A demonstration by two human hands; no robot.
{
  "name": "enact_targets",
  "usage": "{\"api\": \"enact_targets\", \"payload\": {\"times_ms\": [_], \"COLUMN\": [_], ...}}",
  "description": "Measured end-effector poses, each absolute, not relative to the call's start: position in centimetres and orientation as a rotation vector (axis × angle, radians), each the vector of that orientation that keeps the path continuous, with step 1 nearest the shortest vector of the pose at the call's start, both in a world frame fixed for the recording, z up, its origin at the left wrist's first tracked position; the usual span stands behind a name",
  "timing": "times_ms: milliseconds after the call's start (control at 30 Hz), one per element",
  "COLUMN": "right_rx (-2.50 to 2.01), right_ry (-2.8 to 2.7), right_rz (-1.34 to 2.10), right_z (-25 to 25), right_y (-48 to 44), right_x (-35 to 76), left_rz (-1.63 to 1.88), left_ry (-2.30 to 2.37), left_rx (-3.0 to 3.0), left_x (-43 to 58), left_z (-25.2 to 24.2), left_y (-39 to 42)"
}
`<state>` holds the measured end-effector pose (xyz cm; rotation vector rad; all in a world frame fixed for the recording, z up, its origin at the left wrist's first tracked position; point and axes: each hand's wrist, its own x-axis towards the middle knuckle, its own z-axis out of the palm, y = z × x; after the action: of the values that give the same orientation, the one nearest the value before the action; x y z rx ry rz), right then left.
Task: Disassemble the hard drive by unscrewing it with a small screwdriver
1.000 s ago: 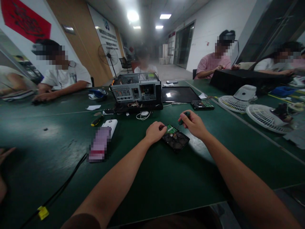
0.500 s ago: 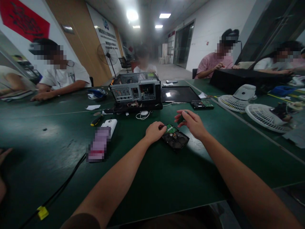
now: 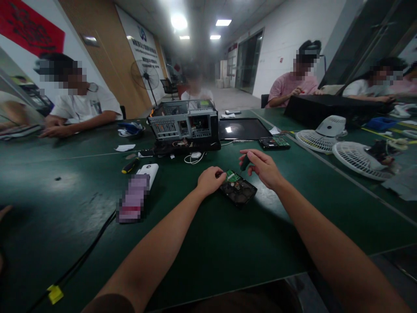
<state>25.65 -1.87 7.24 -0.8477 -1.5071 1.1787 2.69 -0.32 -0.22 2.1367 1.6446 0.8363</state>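
Left fingers (image 3: 219,174): curled in tight, and I read their tips as pressed on the far left corner of the hard drive (image 3: 237,191), beside its green circuit board (image 3: 233,176).
Left hand (image 3: 210,180): knuckles up, resting on the table (image 3: 195,248) and touching the drive.
Right fingers (image 3: 252,157): closed round the dark green handle of a small screwdriver (image 3: 244,163).
Right hand (image 3: 264,168): raised just beyond the drive's far right edge. I cannot make out the tip, so I cannot tell whether it touches the drive.
Hard drive: lies flat, underside up, between my two hands, near the middle of the table.
Progress, my judgement: the circuit board sits in place on the drive, so the work looks early. I cannot tell whether any screws are out, as they are too small to see.
Left to do, my judgement: everything that involves the board, as far as I can see.
Just beyond: a coil of white cable (image 3: 194,157) and an open computer case (image 3: 184,124).
Right of the case: a black panel (image 3: 243,129), a second drive (image 3: 274,142) and two white fan grilles (image 3: 356,160).
Left of me: a white device (image 3: 148,170) and a yellow-handled screwdriver (image 3: 130,165).
Around the table: other people seated, their hands well apart from mine.
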Motion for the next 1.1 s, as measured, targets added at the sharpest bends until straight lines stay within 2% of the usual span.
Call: {"api": "enact_targets", "payload": {"times_ms": [333, 700, 1100], "right_rx": [-0.821, -0.834, -0.711], "right_ry": [-1.457, -1.518, -1.343], "right_rz": [1.292, 1.15, 1.493], "right_z": [7.4, 7.2, 7.5], "right_y": [-1.9, -1.4, -2.0], "right_x": [25.8, 26.7, 25.7], "left_rz": [0.818, 0.819, 0.769], "left_ry": [1.644, 1.651, 1.659], "left_rx": [2.148, 2.15, 2.153], "left_x": [2.7, 2.7, 2.7], "left_z": [0.0, -0.2, 0.2], "left_y": [-0.3, -0.3, -0.4]}}
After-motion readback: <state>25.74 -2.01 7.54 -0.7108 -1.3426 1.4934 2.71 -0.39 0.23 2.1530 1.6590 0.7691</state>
